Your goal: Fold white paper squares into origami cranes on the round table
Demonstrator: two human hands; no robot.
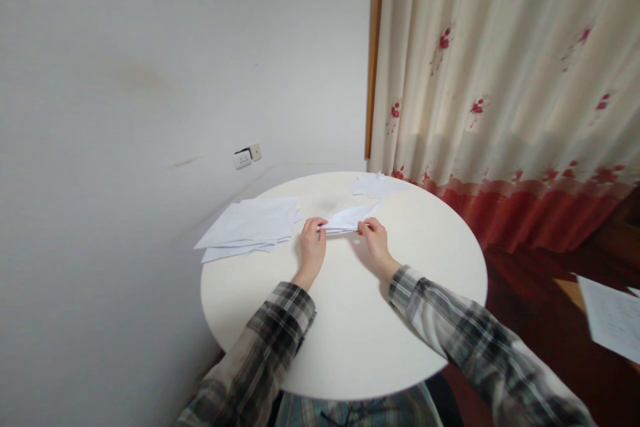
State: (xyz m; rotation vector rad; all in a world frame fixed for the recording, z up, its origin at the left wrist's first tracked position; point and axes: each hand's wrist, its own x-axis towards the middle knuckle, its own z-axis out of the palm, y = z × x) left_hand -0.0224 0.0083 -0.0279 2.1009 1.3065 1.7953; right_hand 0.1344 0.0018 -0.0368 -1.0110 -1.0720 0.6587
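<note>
Plaid sleeves nearest cam, extended over white desk. L hand & R hand: thumb & fingers nearly together, each pinching an end of layered paper at its near edge, approx. mid-desk, just R of paper pile; touching desk or held above, can't tell. Step looks like folding or squaring edges; next move prob. calls for even pinch w/ both. Long axis approx. L–R, far R corner pointing away.
</note>
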